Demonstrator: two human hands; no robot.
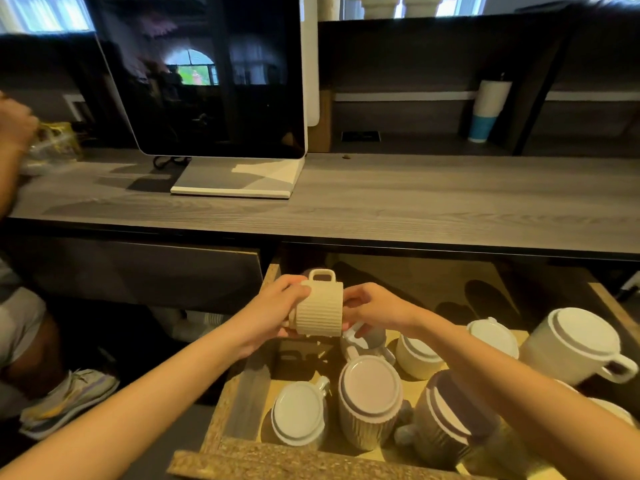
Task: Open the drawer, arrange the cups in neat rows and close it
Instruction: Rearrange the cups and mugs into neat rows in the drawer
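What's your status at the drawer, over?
Left hand, right hand both grip the ribbed mug above the open drawer. Other mugs upside down, unsorted. Nothing blocking.

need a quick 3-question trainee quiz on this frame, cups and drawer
1. True or false: the beige ribbed ceramic mug stands inside the open chipboard drawer.
2. How many hands grip that mug? A one, B two, C none.
3. Fill in: the white glazed mug at the drawer's front left rests base ____.
Key: 1 false, it is held above the drawer; 2 B, left hand and right hand; 3 up.
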